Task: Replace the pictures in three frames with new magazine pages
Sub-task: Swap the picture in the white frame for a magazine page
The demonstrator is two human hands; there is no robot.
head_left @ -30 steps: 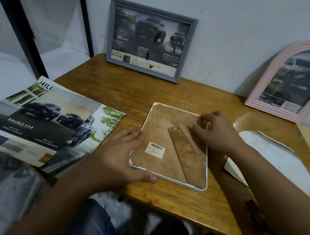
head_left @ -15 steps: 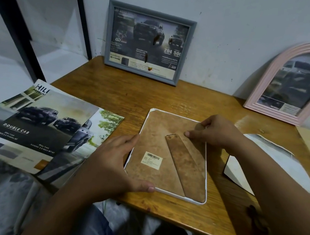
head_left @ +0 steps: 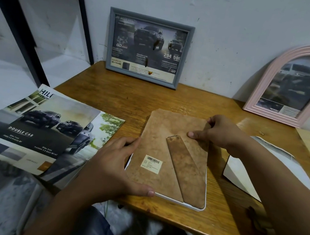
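A white frame [head_left: 163, 195] lies face down near the front edge of the desk [head_left: 125, 99], toward its middle; its brown backing board [head_left: 159, 137] fills it, with a hinged stand strip [head_left: 185, 168] running down the board at a slant and a barcode sticker [head_left: 151, 164] to the strip's left; whether a picture sits under the board cannot be told. The right hand [head_left: 219, 133] is at the board's far right corner, fingers curled over that edge and thumb laid flat on the board, gripping it; the left hand [head_left: 115, 163] rests against the frame's left side, fingers fairly straight along the edge, thumb stretched across the near left corner, bracing rather than clasping.

At the back edge, leaning on the wall, a grey frame [head_left: 148, 48] holds a dark page showing trucks; in the back right corner a pink arched frame [head_left: 291, 84] holds a page of a pale vehicle. Just right of the white frame lies a cut arched paper piece [head_left: 259, 172], white side up. Open magazines [head_left: 39, 134] showing pickup trucks overhang the desk's left edge.
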